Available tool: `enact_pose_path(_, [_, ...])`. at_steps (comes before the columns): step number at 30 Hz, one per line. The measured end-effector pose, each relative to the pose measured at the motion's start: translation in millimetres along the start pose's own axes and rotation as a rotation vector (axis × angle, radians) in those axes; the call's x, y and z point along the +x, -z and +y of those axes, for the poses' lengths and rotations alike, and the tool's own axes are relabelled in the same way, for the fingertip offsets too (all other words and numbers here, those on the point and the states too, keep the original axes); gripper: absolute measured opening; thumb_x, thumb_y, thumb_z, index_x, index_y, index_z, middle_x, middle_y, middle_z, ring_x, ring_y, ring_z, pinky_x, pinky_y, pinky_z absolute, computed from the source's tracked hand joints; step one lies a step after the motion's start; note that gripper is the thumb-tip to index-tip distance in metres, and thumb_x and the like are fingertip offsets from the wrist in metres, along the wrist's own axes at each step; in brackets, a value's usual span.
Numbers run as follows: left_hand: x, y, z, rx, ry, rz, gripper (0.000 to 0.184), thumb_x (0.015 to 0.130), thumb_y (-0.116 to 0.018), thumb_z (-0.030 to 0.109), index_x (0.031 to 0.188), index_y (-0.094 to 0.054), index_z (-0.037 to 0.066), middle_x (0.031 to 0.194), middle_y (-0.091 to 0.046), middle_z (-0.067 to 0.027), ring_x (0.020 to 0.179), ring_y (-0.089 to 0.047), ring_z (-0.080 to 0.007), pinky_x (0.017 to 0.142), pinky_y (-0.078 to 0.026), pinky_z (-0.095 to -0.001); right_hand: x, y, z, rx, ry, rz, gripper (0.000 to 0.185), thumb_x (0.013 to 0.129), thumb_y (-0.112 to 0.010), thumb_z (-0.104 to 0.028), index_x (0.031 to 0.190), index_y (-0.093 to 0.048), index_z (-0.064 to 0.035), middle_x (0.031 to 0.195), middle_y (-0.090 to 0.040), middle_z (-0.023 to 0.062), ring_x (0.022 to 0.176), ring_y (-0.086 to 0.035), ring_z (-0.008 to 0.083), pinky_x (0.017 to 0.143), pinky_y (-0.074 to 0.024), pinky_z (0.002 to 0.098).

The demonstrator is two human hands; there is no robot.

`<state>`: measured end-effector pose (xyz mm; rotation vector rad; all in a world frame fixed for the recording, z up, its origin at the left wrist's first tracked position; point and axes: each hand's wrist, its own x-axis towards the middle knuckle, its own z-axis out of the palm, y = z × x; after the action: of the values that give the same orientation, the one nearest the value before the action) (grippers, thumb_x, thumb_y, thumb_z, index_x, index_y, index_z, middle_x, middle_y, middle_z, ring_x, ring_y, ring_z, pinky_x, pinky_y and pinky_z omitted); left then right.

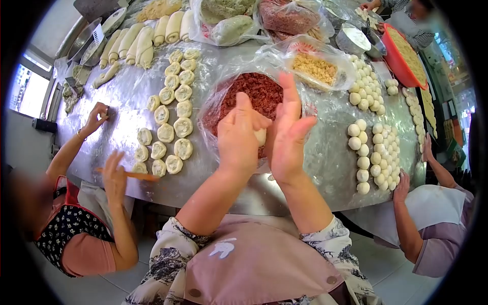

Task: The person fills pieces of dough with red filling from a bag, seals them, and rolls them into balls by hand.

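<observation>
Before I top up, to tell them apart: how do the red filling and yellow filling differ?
The red filling is partly hidden by the left hand and right hand; the yellow filling lies farther back, clear of them. The red filling spreads wider than the yellow filling. The red filling is dark, the yellow filling pale. Both have clear plastic around them.

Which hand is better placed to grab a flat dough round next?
Likely your left hand: it's nearer the flat dough rounds than your right hand, though it seems to hold pale dough.
</observation>
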<state>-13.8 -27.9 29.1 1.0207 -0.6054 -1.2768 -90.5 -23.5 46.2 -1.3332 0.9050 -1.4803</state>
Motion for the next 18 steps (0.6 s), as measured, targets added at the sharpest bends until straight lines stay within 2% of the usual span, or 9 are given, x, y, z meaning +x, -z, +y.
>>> enact_pose_path(2, [3, 4, 10, -0.109, -0.027, -0.026, 0.051, 0.101, -0.039, 0.042, 0.066, -0.046, 0.007, 0.068, -0.055, -0.008, 0.065, -0.051, -0.0136, 0.064, -0.044, -0.0293, -7, 13, 13, -0.262, 0.109, -0.005, 0.066, 0.099, -0.031, -0.047, 0.141, -0.026, 0.003, 0.148, -0.022, 0.0215, 0.138, -0.022, 0.0319, 0.112, -0.0163, 0.0412])
enact_pose_path(4, [8, 6, 13, -0.217, -0.024, 0.029, 0.052, 0.101, -0.037, 0.044, 0.064, -0.044, 0.008, 0.071, -0.056, -0.0095, 0.073, -0.055, -0.0153, 0.072, -0.046, -0.0305, -17, 13, 24, -0.269, 0.018, -0.059, 0.057, 0.097, -0.044, -0.037, 0.136, -0.033, 0.0029, 0.139, -0.034, 0.0216, 0.131, -0.031, 0.0318, 0.109, -0.0233, 0.0416])
enact_pose_path(6, [8, 8, 10, -0.249, -0.008, -0.107, 0.059, 0.099, -0.03, 0.053, 0.099, -0.056, 0.0, 0.112, -0.058, -0.0177, 0.107, -0.05, -0.0234, 0.094, -0.04, -0.0354, -25, 8, 23, -0.294, -0.061, -0.047, 0.046, 0.097, -0.05, -0.033, 0.127, -0.042, 0.0018, 0.126, -0.048, 0.0194, 0.119, -0.044, 0.0283, 0.1, -0.034, 0.0395])
enact_pose_path(8, [-1, 2, 19, -0.458, 0.078, -0.212, 0.071, 0.095, -0.031, 0.06, 0.125, -0.051, -0.002, 0.132, -0.05, -0.0193, 0.133, -0.037, -0.0301, 0.107, -0.033, -0.0389, -28, 7, 17, -0.256, -0.126, -0.025, 0.04, 0.099, -0.046, -0.034, 0.12, -0.05, 0.0008, 0.113, -0.058, 0.0168, 0.105, -0.056, 0.0238, 0.09, -0.0431, 0.0362])
enact_pose_path(9, [4, 15, 17, -0.549, 0.089, -0.427, 0.084, 0.093, -0.03, 0.064, 0.146, -0.026, -0.001, 0.153, -0.023, -0.0183, 0.143, -0.019, -0.0293, 0.113, -0.024, -0.0398, -27, 11, 15, -0.193, -0.155, -0.019, 0.04, 0.1, -0.043, -0.034, 0.118, -0.051, 0.0009, 0.109, -0.06, 0.0162, 0.1, -0.058, 0.0227, 0.087, -0.0451, 0.0353])
enact_pose_path(12, [1, 15, 5, -0.369, 0.001, -0.4, 0.079, 0.093, -0.032, 0.063, 0.137, -0.042, -0.001, 0.145, -0.038, -0.0191, 0.136, -0.034, -0.0297, 0.11, -0.03, -0.0393, -21, 10, 7, -0.043, -0.147, -0.067, 0.045, 0.103, -0.034, -0.037, 0.11, -0.057, 0.0005, 0.102, -0.064, 0.0155, 0.092, -0.062, 0.0205, 0.081, -0.0483, 0.0341])
enact_pose_path(13, [2, 29, 4, 0.089, -0.092, -0.512, 0.073, 0.094, -0.033, 0.061, 0.126, -0.053, -0.002, 0.132, -0.052, -0.0172, 0.125, -0.048, -0.0304, 0.106, -0.036, -0.0393, -23, 5, 4, 0.003, -0.169, -0.077, 0.046, 0.103, -0.033, -0.038, 0.109, -0.058, 0.0001, 0.104, -0.064, 0.0159, 0.093, -0.062, 0.0206, 0.081, -0.0482, 0.0342])
enact_pose_path(15, [0, 27, 2, -0.017, -0.068, -0.414, 0.064, 0.096, -0.038, 0.056, 0.116, -0.059, -0.002, 0.121, -0.06, -0.0137, 0.108, -0.056, -0.0221, 0.094, -0.043, -0.0329, -25, 3, 8, -0.054, -0.113, -0.099, 0.042, 0.102, -0.037, -0.038, 0.11, -0.056, -0.0013, 0.103, -0.063, 0.016, 0.093, -0.062, 0.0206, 0.08, -0.0482, 0.0343])
enact_pose_path(18, [0, 29, 5, -0.047, -0.032, -0.396, 0.065, 0.096, -0.036, 0.057, 0.117, -0.058, -0.001, 0.122, -0.059, -0.0118, 0.108, -0.056, -0.0178, 0.091, -0.046, -0.0301, -28, 4, 18, -0.315, 0.066, -0.08, 0.037, 0.099, -0.046, -0.036, 0.116, -0.051, -0.0034, 0.099, -0.063, 0.0149, 0.09, -0.062, 0.0206, 0.077, -0.0485, 0.0341])
